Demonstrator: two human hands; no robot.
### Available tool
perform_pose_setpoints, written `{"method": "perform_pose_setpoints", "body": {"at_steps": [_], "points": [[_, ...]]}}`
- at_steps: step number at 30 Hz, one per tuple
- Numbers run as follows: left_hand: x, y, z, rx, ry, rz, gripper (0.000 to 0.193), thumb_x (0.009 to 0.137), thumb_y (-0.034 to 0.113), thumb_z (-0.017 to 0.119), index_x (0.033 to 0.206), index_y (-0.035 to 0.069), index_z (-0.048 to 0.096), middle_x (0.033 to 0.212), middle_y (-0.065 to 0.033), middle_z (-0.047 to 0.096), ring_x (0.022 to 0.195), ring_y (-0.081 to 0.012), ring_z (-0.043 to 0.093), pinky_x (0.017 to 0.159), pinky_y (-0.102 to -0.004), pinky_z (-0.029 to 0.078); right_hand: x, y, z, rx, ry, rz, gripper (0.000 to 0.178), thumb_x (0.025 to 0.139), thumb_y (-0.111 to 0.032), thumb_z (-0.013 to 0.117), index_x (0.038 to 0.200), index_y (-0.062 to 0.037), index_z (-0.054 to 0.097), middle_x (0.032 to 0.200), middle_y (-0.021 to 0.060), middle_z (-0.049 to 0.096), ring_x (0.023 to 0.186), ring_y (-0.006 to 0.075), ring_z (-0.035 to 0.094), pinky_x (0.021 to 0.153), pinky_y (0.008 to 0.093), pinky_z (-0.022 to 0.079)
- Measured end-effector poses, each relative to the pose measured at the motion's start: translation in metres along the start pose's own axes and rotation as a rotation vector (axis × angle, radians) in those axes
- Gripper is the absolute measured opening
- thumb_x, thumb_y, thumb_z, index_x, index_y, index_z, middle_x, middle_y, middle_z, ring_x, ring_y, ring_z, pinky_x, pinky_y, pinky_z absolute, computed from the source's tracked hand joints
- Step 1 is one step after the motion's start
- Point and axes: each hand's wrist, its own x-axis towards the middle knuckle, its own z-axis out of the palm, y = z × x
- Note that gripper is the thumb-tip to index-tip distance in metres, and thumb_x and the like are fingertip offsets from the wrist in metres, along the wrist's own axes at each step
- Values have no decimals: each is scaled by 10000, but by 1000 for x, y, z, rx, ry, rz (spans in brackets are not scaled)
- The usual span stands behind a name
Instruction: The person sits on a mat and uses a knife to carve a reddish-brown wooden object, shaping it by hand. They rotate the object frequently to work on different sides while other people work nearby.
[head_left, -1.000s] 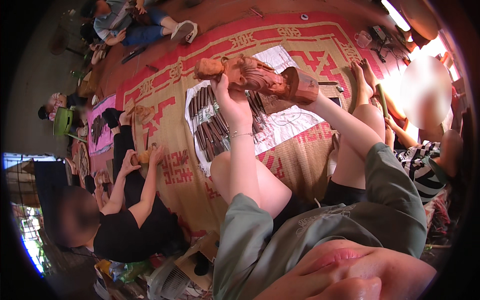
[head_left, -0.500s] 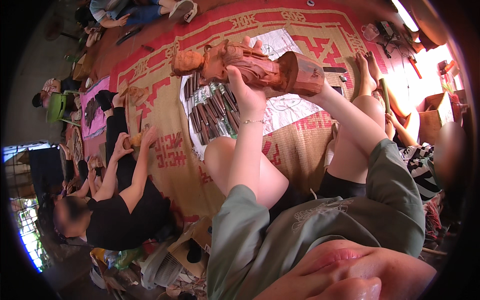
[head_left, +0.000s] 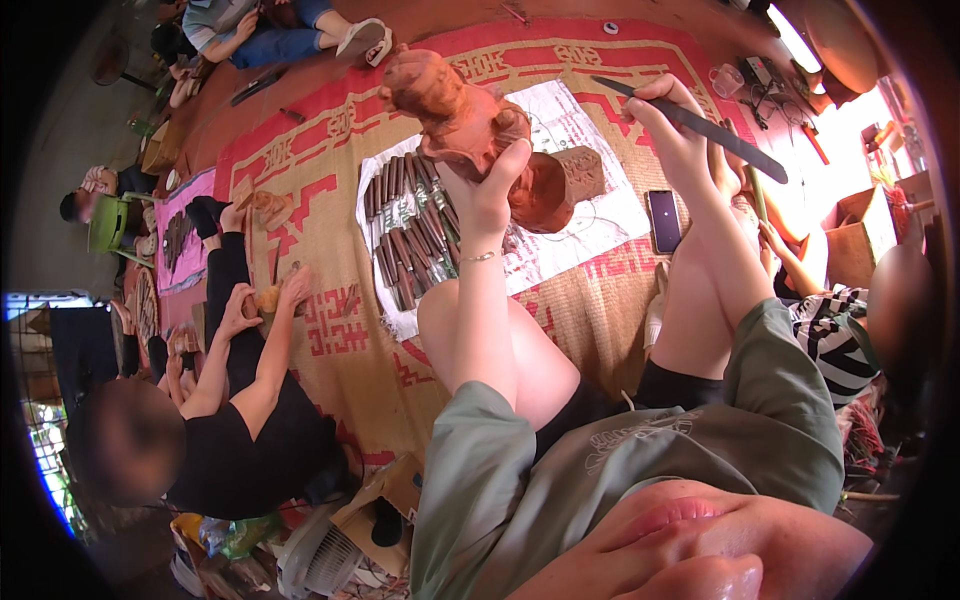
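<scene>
A carved reddish-brown wooden statue (head_left: 470, 115) is held up above a white cloth. My left hand (head_left: 484, 200) grips it from below, with the thumb lying along its side; the other fingers are mostly hidden behind it. To the right, my right hand (head_left: 672, 125) is closed round a long, dark, flat file (head_left: 738, 148), which slants down to the right and is apart from the statue. Beneath the statue, several wooden-handled carving chisels (head_left: 408, 235) lie in rows on the white cloth (head_left: 615, 225).
A phone (head_left: 663, 222) lies beside my right thigh. The patterned straw mat (head_left: 390, 385) spreads under everything. At left, a person in black (head_left: 250, 440) works with both hands on a small piece. Another person in striped clothing (head_left: 835, 330) sits close on my right.
My right hand has left the statue's base and now holds the file. In my left hand the statue has tilted, its base swinging down and toward me. The phone is now uncovered.
</scene>
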Motion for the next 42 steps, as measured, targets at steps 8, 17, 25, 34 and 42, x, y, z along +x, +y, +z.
{"method": "perform_pose_setpoints", "body": {"at_steps": [8,17,25,34,42], "points": [[-1,-20,18,168,55,-25,572,691,48,718,1147,-16,377,1093,-113,518,985,-178,543,870,-319,437,-12,-20,31,55,-215,-72,126,770,76,621,773,9,514,767,160,637,711,195,643,650,284,531],[-2,-25,26,517,103,49,696,607,273,789,1143,5,435,967,-146,594,892,-271,608,761,-349,472,-7,-11,39,-29,-175,-168,60,761,59,640,743,36,588,802,124,617,744,155,602,687,256,492],[-1,-23,31,494,63,17,647,675,215,792,1145,-29,421,1036,-118,553,938,-168,558,805,-287,456,-5,-4,44,116,-99,-82,62,753,11,687,738,14,626,791,93,649,725,106,603,640,222,483],[0,-22,35,537,108,21,650,634,280,793,1104,2,439,915,-138,620,832,-246,632,712,-337,489,-2,1,46,147,-10,-8,61,785,-26,666,753,14,633,751,86,658,698,98,611,649,216,489],[1,-18,29,568,94,-135,607,676,235,781,1104,-15,432,1031,-118,565,944,-184,556,818,-308,444,-2,10,52,-177,-11,-142,145,768,-83,691,683,1,609,665,35,617,589,58,529,522,202,405]]}}
